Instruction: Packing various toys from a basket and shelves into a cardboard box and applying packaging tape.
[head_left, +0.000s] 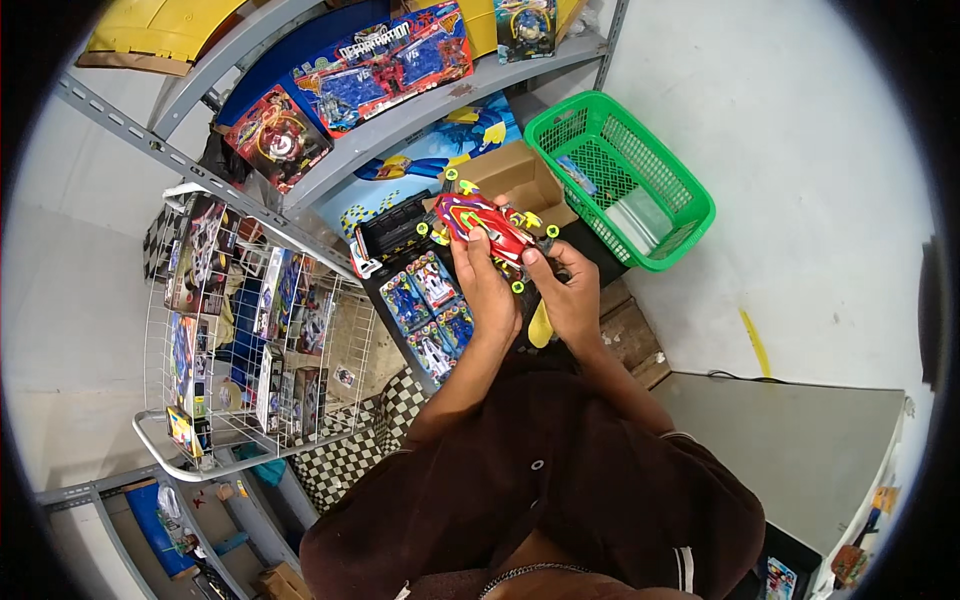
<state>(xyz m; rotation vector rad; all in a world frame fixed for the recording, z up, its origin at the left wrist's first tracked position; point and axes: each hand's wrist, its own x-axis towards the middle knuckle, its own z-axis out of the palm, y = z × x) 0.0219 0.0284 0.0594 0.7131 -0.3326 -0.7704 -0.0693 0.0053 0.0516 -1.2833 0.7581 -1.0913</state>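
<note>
Between my hands is a red toy race car (486, 225) with yellow-green rollers at its corners. My left hand (486, 289) grips its near left side, thumb on top of the body. At the right end, my right hand (564, 289) has thumb and fingers closed around the corner near a roller. Below and to the left lie several packaged toy cars (431, 279) in blue and white on the black surface. Behind the car, an open cardboard box (517, 180) stands beside a black toy truck bed (394, 229). A yellow object (540, 326) shows partly beneath my right hand.
A green plastic basket (675, 180) with a few items stands at the right against the wall. A white wire rack (255, 360) of boxed toys is at left. The grey metal shelf (442, 94) with blister-packed toys spans the back.
</note>
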